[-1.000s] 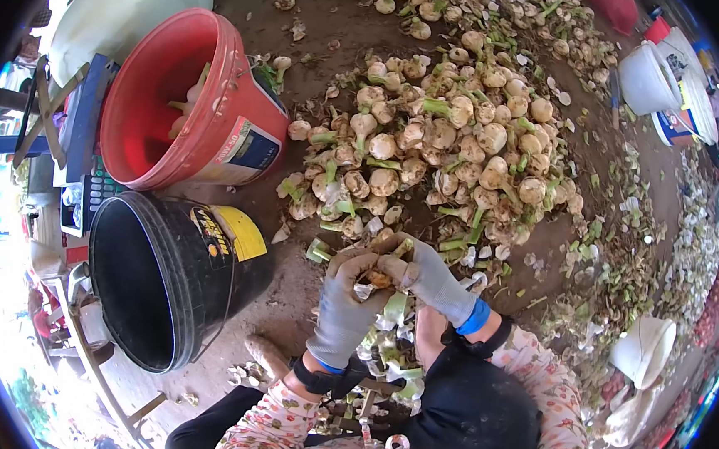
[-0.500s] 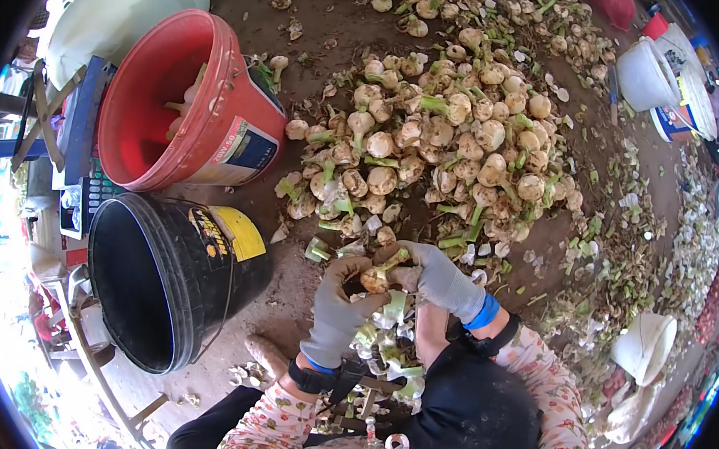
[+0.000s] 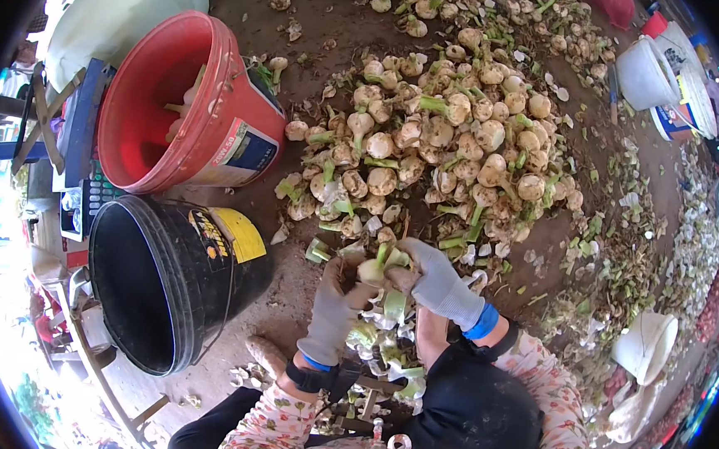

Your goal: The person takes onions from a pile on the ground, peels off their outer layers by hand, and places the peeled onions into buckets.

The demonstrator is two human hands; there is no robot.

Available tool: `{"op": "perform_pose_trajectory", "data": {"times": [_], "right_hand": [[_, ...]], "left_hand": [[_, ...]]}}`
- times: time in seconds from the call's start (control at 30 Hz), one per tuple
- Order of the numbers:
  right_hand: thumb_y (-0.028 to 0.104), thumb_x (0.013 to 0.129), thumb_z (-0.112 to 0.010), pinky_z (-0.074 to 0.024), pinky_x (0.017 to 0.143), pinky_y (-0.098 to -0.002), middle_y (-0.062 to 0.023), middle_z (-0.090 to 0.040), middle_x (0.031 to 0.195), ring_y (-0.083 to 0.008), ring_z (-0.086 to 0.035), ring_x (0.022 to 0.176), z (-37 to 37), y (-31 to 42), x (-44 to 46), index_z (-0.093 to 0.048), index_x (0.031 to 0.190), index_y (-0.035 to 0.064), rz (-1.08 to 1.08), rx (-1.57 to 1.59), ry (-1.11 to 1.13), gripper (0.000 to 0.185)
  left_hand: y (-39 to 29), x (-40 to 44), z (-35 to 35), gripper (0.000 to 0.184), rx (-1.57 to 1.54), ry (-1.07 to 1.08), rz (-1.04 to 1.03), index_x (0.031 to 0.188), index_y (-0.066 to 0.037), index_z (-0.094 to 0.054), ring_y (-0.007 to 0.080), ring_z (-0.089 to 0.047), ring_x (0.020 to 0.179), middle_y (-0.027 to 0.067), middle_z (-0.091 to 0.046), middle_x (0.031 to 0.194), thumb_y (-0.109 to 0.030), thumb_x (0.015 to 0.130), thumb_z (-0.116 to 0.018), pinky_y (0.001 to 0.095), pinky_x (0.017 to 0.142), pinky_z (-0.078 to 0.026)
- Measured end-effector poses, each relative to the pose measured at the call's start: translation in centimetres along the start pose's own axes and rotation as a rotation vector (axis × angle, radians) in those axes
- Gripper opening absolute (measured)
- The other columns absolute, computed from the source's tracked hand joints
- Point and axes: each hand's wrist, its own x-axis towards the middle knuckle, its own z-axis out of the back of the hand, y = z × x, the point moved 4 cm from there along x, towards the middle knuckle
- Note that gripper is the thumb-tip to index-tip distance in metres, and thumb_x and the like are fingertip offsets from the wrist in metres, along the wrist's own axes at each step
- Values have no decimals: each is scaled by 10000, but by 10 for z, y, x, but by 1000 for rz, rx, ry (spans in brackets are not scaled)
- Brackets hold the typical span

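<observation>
Both of my hands wear grey gloves with blue at the cuffs. My left hand (image 3: 336, 302) is closed around the lower left side of a garlic bulb (image 3: 370, 272), whose pale surface shows between the hands. From the right, my right hand (image 3: 435, 278) pinches at the green stem, which points up. Just beyond my hands lies a large pile of garlic bulbs (image 3: 441, 134) with green stems on the ground. Peeled leaves and stalk pieces (image 3: 393, 308) lie below my hands.
A red bucket (image 3: 208, 122) with a few bulbs inside stands at the left, above a black bucket (image 3: 206, 276). White buckets (image 3: 647, 76) are at the upper right, and a white container (image 3: 644, 349) lies at the right. Skins and trimmings (image 3: 625, 235) litter the ground.
The bulb between my hands has changed from brown and dirty to pale and whitish, and its stem now points more upright. My fingers have shifted around it.
</observation>
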Motion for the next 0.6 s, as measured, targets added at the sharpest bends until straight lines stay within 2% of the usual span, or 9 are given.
{"op": "perform_pose_trajectory", "data": {"times": [0.03,0.07,0.17,0.2,0.27,0.37,0.47,0.57,0.6], "right_hand": [[57,794,-634,-464,708,-288,-137,-587,848,-211,-585,776,-1,2,-1,-544,1068,-14,39,-63,6,297],[68,794,-637,-467,701,-289,-139,-588,850,-215,-589,771,-2,3,-3,-543,1073,-15,77,-125,13,306],[129,815,-626,-448,605,-289,-101,-568,742,-147,-540,663,8,-2,-5,-580,994,-24,-197,79,82,240],[137,820,-622,-442,586,-289,-92,-561,718,-132,-526,643,9,-2,-4,-587,978,-25,-283,114,132,229],[164,821,-633,-426,558,-281,-75,-529,651,-101,-486,605,6,-3,-4,-595,969,-30,-159,138,97,247],[154,812,-641,-426,548,-274,-77,-527,638,-100,-486,593,6,-3,-3,-584,1048,-53,-140,66,135,319],[125,796,-639,-422,536,-269,-76,-519,620,-96,-475,580,7,-1,-5,-546,1147,-77,-228,-23,206,416],[106,777,-635,-416,523,-281,-80,-537,615,-96,-473,568,7,-13,-9,-512,1201,-88,-352,75,254,482],[99,772,-630,-412,518,-289,-81,-549,615,-97,-476,563,2,-20,-9,-514,1199,-85,-354,111,242,479]], "left_hand": [[4,2,3,437,27,57,29,1178,-11,-504,123,-581,851,57,-607,996,-62,777,-669,238,720,-482],[7,0,7,454,-5,80,106,1186,4,-493,128,-590,840,74,-610,988,-88,778,-669,244,722,-485],[-16,-1,13,518,-104,242,291,1230,18,-478,151,-603,856,93,-622,991,-137,775,-672,259,754,-483],[-14,3,17,475,25,239,132,1194,3,-517,162,-597,873,95,-616,1008,-127,766,-675,267,759,-481],[-3,10,23,394,283,229,-184,1124,-26,-596,184,-585,907,100,-605,1041,-108,748,-680,282,769,-478],[-32,2,21,324,654,230,-464,1054,2,-623,196,-586,892,70,-612,966,-109,752,-664,282,806,-465],[-23,1,21,232,461,261,-247,951,-23,-658,212,-576,901,83,-594,971,-92,730,-663,292,821,-460],[0,-2,29,214,-254,325,169,963,-59,-646,218,-556,984,75,-586,1041,-119,759,-673,311,829,-472],[1,-5,26,216,-503,339,203,974,-65,-640,218,-550,1005,68,-583,1055,-138,773,-673,322,842,-473]]}}
